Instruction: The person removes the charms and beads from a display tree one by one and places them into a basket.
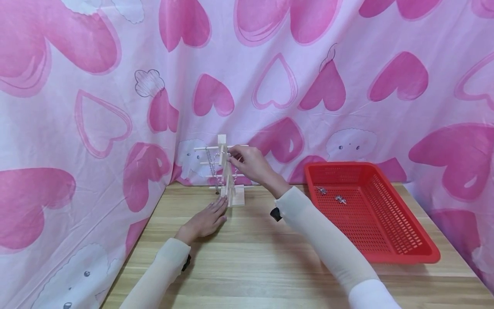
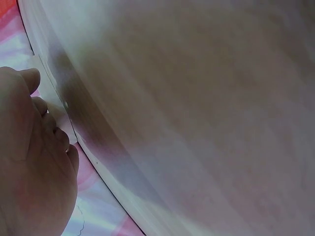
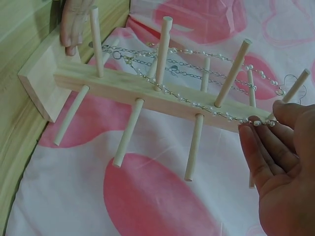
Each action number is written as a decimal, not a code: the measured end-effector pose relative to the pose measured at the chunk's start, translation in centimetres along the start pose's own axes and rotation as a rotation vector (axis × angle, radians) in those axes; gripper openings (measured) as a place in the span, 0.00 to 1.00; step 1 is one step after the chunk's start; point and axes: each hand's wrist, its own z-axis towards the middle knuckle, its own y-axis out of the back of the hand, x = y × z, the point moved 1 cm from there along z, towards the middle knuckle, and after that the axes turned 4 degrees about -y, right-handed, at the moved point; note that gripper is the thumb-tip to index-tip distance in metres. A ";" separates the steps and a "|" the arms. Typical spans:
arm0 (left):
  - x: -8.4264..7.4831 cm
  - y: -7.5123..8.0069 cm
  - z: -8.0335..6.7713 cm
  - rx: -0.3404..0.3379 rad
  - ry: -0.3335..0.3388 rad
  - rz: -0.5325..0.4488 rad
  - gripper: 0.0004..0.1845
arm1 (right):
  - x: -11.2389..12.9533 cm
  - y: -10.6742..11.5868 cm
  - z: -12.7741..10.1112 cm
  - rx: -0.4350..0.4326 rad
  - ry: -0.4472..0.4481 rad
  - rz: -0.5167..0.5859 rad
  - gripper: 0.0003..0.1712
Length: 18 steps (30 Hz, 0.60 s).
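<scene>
Peg stand at table's back edge, basket right of it, chains on pegs

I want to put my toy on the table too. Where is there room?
The wooden table is bare between the two sleeves, in front of the wooden peg stand. The red basket has free floor toward its near end. It is crowded by the stand: the left hand touches its base and the right hand pinches a bead chain.

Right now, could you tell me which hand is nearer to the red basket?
Right. The right hand is at the wooden rack, beside the red basket; the left hand lies beyond the rack.
</scene>
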 end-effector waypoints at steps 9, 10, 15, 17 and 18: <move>-0.6 0.6 -0.1 -0.019 -0.015 -0.039 0.36 | -0.2 0.0 0.0 -0.093 0.035 -0.015 0.07; -0.6 0.7 -0.1 -0.019 -0.017 -0.036 0.36 | -0.2 -0.1 0.0 -0.094 0.034 -0.015 0.07; -0.4 0.3 0.0 0.010 -0.003 -0.004 0.36 | -0.2 0.0 0.0 -0.096 0.030 -0.022 0.07; -0.2 0.2 0.1 0.014 0.002 -0.001 0.36 | -0.1 0.1 -0.1 -0.100 0.029 -0.026 0.07; -0.2 0.2 0.1 0.010 0.001 -0.006 0.36 | -0.1 0.1 -0.1 -0.102 0.030 -0.028 0.06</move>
